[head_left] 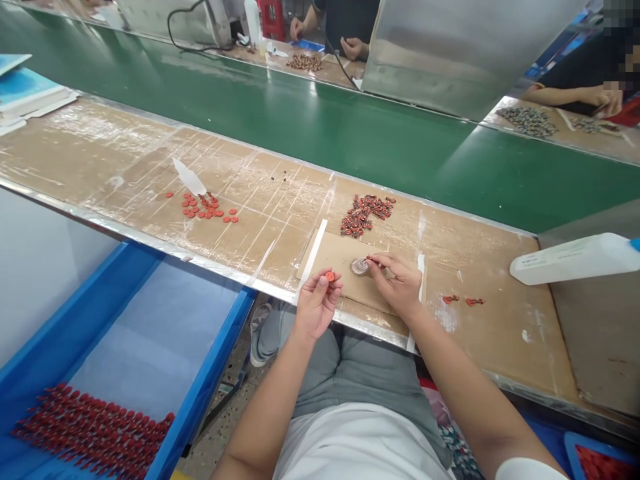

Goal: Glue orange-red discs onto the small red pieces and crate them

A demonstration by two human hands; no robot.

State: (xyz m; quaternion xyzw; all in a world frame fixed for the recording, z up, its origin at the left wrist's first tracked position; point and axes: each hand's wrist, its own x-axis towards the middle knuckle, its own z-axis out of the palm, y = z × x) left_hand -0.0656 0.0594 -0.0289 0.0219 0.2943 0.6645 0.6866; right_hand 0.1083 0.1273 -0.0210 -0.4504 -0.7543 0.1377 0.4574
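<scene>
Between the thumb and fingers of my left hand (319, 303) is a small round red disc (330, 276), raised just over the bench's near edge. My right hand (397, 280) pinches a small dark-and-red part (369, 259) above a little round dish of pale paste (359, 267). Whether the part touches the paste I cannot tell. Under the dish lies a cardboard sheet (345, 250). Beyond it is a pile of similar dark-and-red parts (363, 217). Loose red discs (200, 208) are scattered farther left. Two joined pieces (451, 299) rest right of my right hand.
A white bottle (575, 259) lies on its side at the right. Below left, a blue tray (200, 373) holds rows of red-topped pieces (95, 427). Past the bench runs a green conveyor belt (300, 120), with co-workers' hands (354, 49) on its far side.
</scene>
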